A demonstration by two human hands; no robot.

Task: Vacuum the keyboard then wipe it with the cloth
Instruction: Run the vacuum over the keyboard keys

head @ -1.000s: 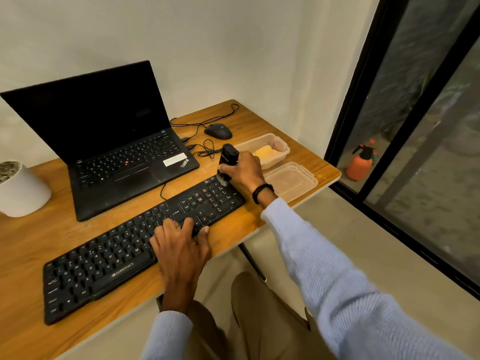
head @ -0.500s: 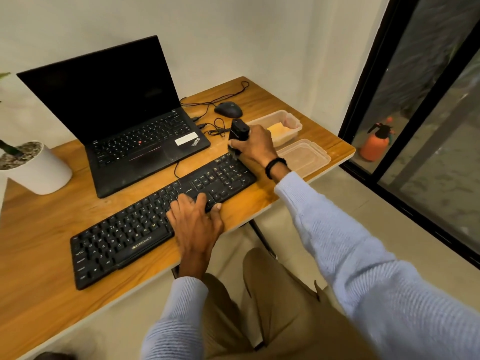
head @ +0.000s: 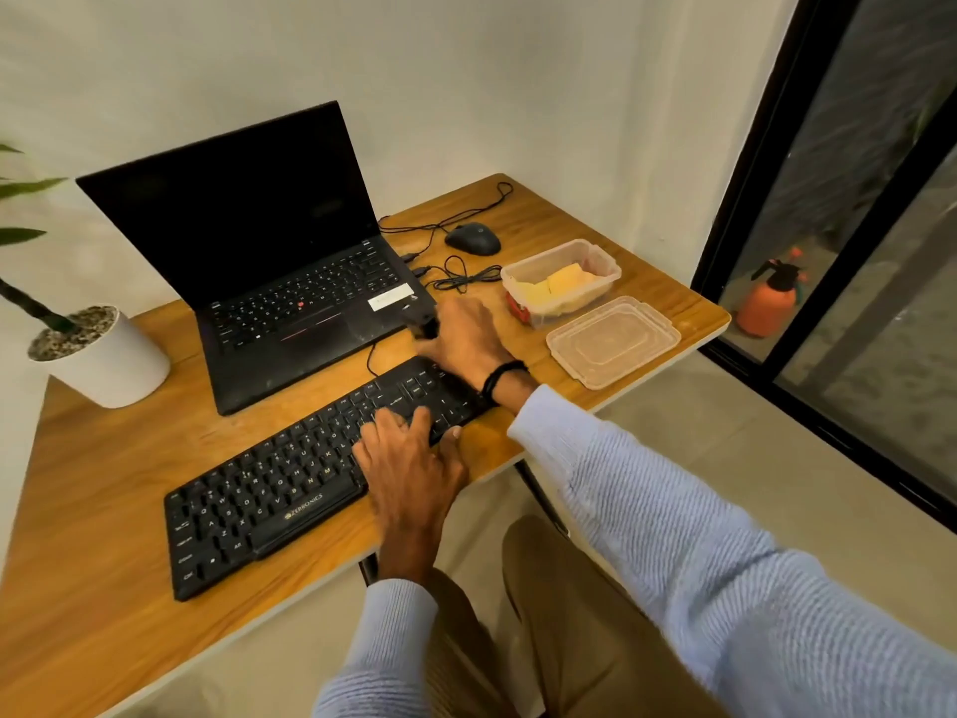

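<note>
Right hand (head: 468, 339) gripped the vacuum (head: 424, 328) at the right end of the keyboard (head: 269, 489), pinned to the tabletop (head: 103, 510) by the flat, spread left hand (head: 409, 458); likely risk: nozzle snagging the nearby cable (head: 371, 355).

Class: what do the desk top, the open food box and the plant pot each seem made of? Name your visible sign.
Desk top: wood or wood-look laminate, fairly matt; grain streaks show.
Food box: clear thin plastic; the yellow cloth shows through its wall.
Plant pot: smooth white, perhaps ceramic or plastic; look alone cannot settle it.
</note>
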